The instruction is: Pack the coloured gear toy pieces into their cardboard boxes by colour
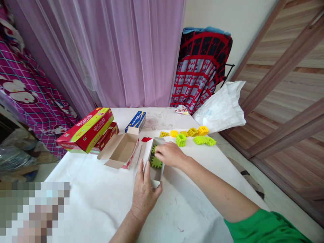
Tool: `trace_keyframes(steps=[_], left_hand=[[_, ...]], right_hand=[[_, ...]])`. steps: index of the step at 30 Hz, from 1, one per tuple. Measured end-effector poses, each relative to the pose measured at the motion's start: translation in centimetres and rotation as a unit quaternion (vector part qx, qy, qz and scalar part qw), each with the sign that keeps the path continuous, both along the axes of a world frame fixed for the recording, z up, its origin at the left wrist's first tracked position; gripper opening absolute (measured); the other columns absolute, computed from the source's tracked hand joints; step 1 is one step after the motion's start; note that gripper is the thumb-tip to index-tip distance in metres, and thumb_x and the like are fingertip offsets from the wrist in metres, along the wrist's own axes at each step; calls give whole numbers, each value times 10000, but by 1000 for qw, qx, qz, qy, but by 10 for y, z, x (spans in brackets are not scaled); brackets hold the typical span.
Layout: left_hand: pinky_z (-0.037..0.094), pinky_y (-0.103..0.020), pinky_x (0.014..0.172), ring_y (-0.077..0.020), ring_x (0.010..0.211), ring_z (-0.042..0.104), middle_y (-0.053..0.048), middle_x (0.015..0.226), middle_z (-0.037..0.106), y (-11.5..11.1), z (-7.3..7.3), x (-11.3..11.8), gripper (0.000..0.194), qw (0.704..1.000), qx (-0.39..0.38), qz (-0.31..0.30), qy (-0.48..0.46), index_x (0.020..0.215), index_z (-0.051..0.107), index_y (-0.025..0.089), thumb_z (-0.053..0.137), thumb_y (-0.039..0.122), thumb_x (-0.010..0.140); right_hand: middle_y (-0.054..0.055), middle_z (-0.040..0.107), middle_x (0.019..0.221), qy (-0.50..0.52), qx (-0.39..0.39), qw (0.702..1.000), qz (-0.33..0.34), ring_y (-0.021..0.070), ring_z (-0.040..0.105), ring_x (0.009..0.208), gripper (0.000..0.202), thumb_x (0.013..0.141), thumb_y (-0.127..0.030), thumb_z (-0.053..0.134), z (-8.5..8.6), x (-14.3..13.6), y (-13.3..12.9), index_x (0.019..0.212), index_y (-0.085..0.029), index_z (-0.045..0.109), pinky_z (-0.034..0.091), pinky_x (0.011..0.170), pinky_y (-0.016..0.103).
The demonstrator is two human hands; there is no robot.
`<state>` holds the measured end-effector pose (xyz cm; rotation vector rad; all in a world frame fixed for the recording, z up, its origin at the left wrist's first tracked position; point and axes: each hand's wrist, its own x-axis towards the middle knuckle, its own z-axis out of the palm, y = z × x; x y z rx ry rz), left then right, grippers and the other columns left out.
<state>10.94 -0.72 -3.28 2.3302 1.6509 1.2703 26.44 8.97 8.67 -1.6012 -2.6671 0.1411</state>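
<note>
My left hand [143,192] grips the near end of a small open cardboard box [157,174], with fingers along its left wall and the thumb at the near right corner. Inside lie flat green notched building pieces [156,162], toothed along their edges. My right hand [170,153] reaches over the box's right wall, its fingers curled and closed on a green piece toward the far end. The fingertips partly cover that piece. Left of this box stands an open, brown-lined carton [124,148] with its flaps spread.
Yellow toothed pieces [192,132] and lime-green ones [180,140] sit at the back right of the white-covered table [93,202]. Red boxes [87,130] and a blue box [136,121] stand at the back left. A white bag [220,108] rests at the right edge.
</note>
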Motion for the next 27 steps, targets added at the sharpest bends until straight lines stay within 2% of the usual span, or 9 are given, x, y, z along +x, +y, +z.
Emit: trace_keyframes(steps=[3,5,8,11,13,19,27], left_hand=[[443,-544,1050,-376,1413,339,-222,1569,229,0,1,0,894,1000,-6,3,-4,1531,132,184,639,228,796],[441,-546,1053,-376,1410,345,-219,1569,232,0,3,0,897,1000,-7,1,-5,1532,133,188,641,224,794],[432,-549,1064,-373,1420,329,-216,1570,234,-1,4,0,895,1000,-9,0,-2,1534,130,186,638,222,798],[428,-550,1069,-370,1427,317,-226,1571,227,-1,3,0,878,1000,-10,3,3,1532,133,170,629,230,809],[433,-548,1067,-370,1428,316,-229,1571,222,-1,1,0,867,1000,-10,6,5,1530,135,162,622,240,817],[429,-532,1076,-354,1442,294,-229,1575,207,-2,-1,0,881,1000,-15,6,0,1533,105,169,622,240,823],[443,-536,1062,-353,1435,309,-255,1554,245,-2,-3,0,913,1000,-2,4,-11,1537,68,146,629,233,822]], right_hand=[[28,730,1034,67,61,983,-161,186,650,963,259,918,-303,440,7,41,19,990,-245,682,432,804,275],[70,695,1148,64,81,959,-265,213,636,1033,302,911,-326,469,5,70,35,1141,-214,630,436,857,297],[157,628,1249,28,38,935,-351,273,599,1132,578,863,-448,563,-10,98,56,1358,-164,470,433,915,341],[185,582,1293,-1,-28,926,-376,300,572,1186,788,805,-552,614,-29,101,66,1442,-170,352,433,934,367],[180,563,1314,-14,-48,920,-389,299,562,1204,814,798,-575,613,-39,95,69,1453,-188,323,435,939,376],[168,625,1223,-35,-57,908,-413,287,608,1139,655,831,-486,597,-54,87,76,1377,-194,383,460,894,380],[189,662,1171,-25,-45,927,-372,280,636,1095,586,823,-396,592,-62,100,77,1338,-155,447,467,859,357]])
